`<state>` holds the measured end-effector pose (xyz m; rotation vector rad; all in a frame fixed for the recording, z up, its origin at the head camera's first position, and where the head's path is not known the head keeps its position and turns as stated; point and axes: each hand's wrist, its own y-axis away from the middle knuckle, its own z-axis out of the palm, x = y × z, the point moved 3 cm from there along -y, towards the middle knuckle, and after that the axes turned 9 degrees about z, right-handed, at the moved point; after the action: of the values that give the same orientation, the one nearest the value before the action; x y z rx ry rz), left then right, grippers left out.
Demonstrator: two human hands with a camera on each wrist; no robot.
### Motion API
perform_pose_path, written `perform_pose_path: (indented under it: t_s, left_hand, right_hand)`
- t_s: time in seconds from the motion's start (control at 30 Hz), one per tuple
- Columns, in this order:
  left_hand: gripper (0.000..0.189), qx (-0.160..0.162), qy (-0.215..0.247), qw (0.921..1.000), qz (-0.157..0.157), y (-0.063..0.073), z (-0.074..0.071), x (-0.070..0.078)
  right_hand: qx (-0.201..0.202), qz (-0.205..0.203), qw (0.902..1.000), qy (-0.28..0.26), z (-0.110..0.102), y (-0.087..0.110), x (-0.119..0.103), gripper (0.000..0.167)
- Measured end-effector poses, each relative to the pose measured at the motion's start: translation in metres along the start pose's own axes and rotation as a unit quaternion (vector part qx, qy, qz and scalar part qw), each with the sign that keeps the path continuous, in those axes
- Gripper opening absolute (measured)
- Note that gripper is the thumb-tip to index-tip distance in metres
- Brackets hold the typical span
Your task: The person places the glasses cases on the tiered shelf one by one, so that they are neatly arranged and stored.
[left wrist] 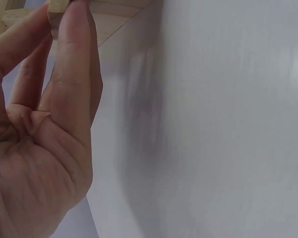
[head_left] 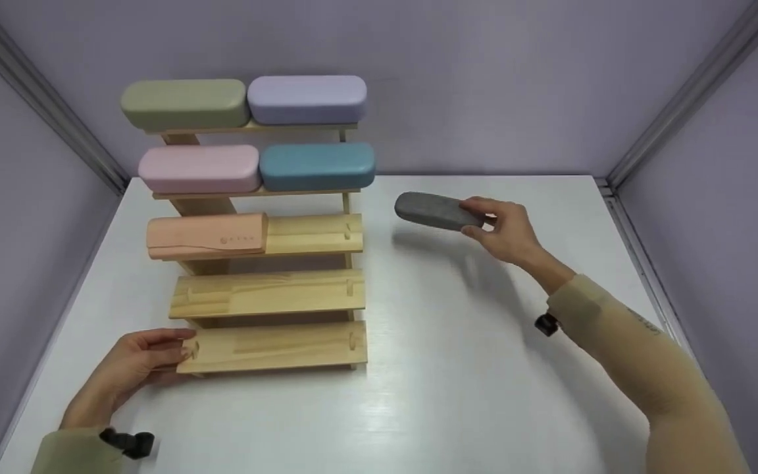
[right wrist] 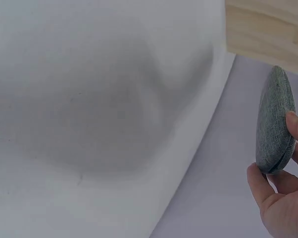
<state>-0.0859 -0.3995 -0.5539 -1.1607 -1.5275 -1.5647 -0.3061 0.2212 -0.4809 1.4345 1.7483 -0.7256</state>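
Note:
My right hand (head_left: 507, 230) holds a dark grey glasses case (head_left: 435, 210) by its right end, thumb and fingers on opposite sides. The case is raised over the table, right of the wooden display rack (head_left: 274, 349); its shadow falls below it. In the right wrist view the grey case (right wrist: 275, 121) looks long, with rounded ends and a fabric-like surface. My left hand (head_left: 132, 365) pinches the left end of the rack's lowest shelf. The left wrist view shows the thumb and fingers of that hand (left wrist: 55, 114) at the shelf's corner (left wrist: 59, 6).
A green case (head_left: 185, 103) and a lilac case (head_left: 306, 99) lie on the top shelf. Below them are a pink case (head_left: 199, 169) and a teal case (head_left: 317, 166), then a peach case (head_left: 206, 237) at the left. Walls enclose the white table (head_left: 445, 395).

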Motion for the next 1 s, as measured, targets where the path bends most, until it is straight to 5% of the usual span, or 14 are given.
perform_pose_path:
  t_s: [0.27, 0.43, 0.67, 1.0]
  left_hand:
    - [0.032, -0.009, 0.011, 0.9999, 0.003, 0.0, -0.002, 0.0]
    - [0.031, -0.001, 0.007, 1.0, -0.003, -0.001, -0.001, 0.0]
    - [0.032, -0.003, 0.012, 0.9999, 0.001, -0.002, 0.0, 0.001]
    - [0.031, -0.002, 0.008, 1.0, 0.005, -0.004, 0.004, -0.001]
  right_hand:
    - [-0.009, -0.084, 0.9963, -0.017, -0.009, 0.042, -0.05, 0.047]
    - [-0.032, -0.131, 0.9905, -0.023, 0.003, 0.054, -0.083, 0.047]
    - [-0.044, -0.198, 0.9792, 0.011, 0.04, 0.046, -0.119, 0.047]
    - [-0.047, -0.217, 0.9744, 0.034, 0.08, 0.023, -0.138, 0.044]
